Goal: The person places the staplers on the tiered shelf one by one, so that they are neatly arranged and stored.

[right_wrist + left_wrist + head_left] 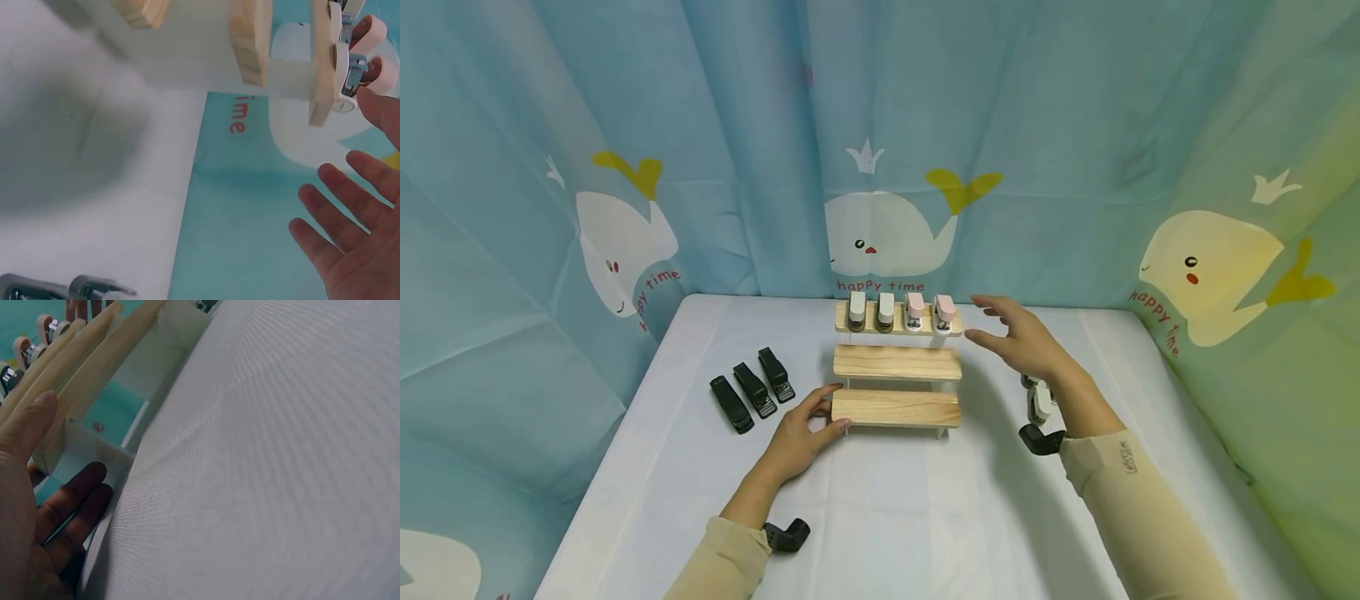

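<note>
A three-tier wooden display rack [897, 408] with pale supports stands mid-table. My left hand [797, 437] holds the left end of its lowest board, thumb at the front and index finger behind; the other fingers [72, 515] extend beside the support. On the top board are two whitish mini staplers [886, 310] and two pink ones, the rightmost pink stapler [944, 312] nearest the right end. Just right of it my right hand [1015, 337] hovers with fingers spread, holding nothing. In the right wrist view, the thumb tip overlaps the pink stapler [375, 75].
Three black staplers [751, 389] lie in a slanted row left of the rack. Right of it, several small staplers [1040, 403] are partly hidden under my right forearm. A blue curtain [760, 208] with whales hangs behind the white table [880, 525].
</note>
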A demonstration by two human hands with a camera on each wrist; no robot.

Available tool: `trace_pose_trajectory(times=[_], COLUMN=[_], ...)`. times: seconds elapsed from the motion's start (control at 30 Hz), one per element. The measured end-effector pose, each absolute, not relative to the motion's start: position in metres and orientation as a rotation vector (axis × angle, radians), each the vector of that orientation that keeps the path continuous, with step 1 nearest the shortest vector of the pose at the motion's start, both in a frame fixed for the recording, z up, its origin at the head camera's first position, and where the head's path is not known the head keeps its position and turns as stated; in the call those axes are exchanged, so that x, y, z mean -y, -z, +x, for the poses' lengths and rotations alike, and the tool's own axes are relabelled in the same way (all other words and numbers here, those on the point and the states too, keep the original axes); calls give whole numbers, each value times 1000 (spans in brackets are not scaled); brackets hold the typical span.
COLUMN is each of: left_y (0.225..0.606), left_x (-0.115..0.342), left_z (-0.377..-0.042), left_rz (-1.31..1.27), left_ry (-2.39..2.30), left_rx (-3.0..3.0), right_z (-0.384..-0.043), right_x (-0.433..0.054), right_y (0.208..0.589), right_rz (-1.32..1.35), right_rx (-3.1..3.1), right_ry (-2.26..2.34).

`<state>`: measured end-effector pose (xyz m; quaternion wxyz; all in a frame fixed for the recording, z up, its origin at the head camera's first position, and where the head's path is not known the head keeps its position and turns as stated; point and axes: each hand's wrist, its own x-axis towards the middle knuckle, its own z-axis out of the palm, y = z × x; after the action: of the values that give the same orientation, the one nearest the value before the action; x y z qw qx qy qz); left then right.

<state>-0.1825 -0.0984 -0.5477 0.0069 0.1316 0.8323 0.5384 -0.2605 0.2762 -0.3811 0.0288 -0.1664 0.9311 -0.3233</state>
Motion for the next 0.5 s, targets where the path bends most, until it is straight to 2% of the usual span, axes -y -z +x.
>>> trace_pose_trajectory(times=[0.5], left_y=[545], left_x=[99], left_z=[-182], left_rz=[392], left_ry=[-1675], left_rx=[-2596], right_z=[-261], right_x=[-301], right_y=[390], right_rz=[-440], right_rx=[-2897], right_ry=[923])
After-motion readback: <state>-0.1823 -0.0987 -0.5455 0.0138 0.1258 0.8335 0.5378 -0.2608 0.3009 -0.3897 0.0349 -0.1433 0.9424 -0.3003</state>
